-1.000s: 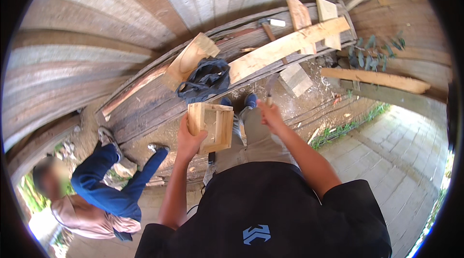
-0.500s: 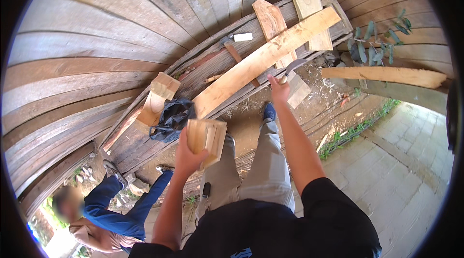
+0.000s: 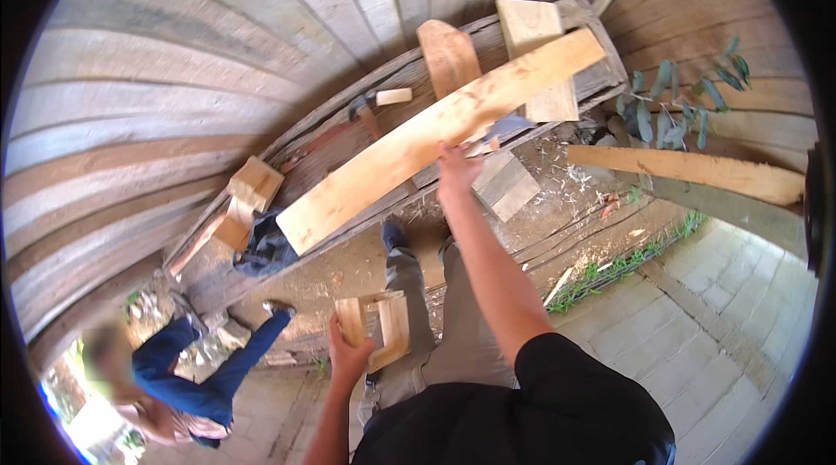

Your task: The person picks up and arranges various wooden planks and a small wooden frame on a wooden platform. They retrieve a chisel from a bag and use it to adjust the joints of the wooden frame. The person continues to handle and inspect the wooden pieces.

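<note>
My left hand [image 3: 350, 353] grips a pale wooden box-like piece [image 3: 394, 326] in front of my legs, with an opening toward me. My right hand [image 3: 458, 173] is at the near edge of the long board [image 3: 374, 171], its fingers closed at the light handle of a curved-blade knife [image 3: 509, 125]. That grey blade lies low over the bench, next to the board. The fingers are slightly blurred, and part of the handle is hidden by the hand.
A weathered wooden bench [image 3: 611, 64] bears a rounded board [image 3: 448, 56], a hammer [image 3: 369, 120], a small pale block [image 3: 394, 97], wood blocks [image 3: 256, 183] and a black bag [image 3: 266, 247]. A square board [image 3: 505, 185] leans near shavings. Another person [image 3: 196, 378] sits at left.
My right hand has moved left with the knife, bringing the blade down beside the long board. The wooden box has lowered and turned, showing its opening. My view has shifted right.
</note>
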### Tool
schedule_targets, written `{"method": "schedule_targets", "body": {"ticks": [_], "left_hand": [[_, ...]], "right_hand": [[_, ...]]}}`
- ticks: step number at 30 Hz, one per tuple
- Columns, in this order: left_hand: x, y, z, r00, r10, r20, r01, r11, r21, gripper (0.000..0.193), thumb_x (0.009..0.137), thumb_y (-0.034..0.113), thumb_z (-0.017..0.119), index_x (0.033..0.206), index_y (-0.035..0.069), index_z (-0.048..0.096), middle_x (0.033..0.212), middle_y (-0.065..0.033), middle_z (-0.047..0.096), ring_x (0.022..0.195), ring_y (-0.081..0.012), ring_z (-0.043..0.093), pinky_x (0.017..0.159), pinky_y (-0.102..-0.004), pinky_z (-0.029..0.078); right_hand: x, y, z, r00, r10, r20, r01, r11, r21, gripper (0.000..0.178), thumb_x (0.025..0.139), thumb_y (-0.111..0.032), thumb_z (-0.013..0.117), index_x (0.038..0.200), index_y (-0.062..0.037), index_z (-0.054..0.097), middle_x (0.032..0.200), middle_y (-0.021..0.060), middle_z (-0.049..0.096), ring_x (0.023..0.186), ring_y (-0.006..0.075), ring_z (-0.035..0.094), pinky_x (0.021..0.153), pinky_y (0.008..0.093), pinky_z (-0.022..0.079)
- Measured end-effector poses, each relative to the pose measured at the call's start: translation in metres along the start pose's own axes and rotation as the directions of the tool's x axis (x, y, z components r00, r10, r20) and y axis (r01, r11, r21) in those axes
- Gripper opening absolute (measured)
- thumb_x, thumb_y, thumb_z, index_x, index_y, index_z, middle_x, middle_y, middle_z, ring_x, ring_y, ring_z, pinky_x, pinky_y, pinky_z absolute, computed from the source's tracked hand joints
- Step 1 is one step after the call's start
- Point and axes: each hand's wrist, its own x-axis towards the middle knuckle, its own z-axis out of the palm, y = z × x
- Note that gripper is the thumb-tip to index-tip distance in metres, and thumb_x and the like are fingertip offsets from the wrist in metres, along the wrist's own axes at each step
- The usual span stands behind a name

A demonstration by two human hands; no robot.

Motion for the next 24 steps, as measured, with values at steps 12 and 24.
{"method": "schedule_targets", "body": {"ticks": [12,24], "left_hand": [[0.064,0.033,0.008,0.971,0.239,-0.028,-0.236,0.967,0.095,0.096,0.061,0.017,0.074,0.143,0.002,0.026,0.101,-0.0191,0.059,0.085,-0.0270,0.062,0.076,-0.0381,0.051],[0.206,0.086,-0.064,0.810,0.570,0.140,-0.576,0.726,0.375,0.093,0.057,0.022,0.075,0.140,0.002,0.038,0.116,-0.0242,0.060,0.107,-0.0325,0.061,0.094,-0.0379,0.046]], "right_hand": [[0.012,-0.026,0.119,0.997,-0.061,-0.048,0.051,0.981,-0.185,0.041,0.081,0.012,0.063,0.113,-0.0069,0.045,0.106,0.0072,0.055,0.093,0.0197,0.061,0.077,0.0377,0.054],[0.080,0.045,0.048,0.975,-0.220,-0.035,0.142,0.735,-0.663,0.025,0.079,-0.002,0.072,0.098,0.0029,0.059,0.091,0.0107,0.064,0.078,0.0199,0.064,0.063,0.0305,0.057]]}}
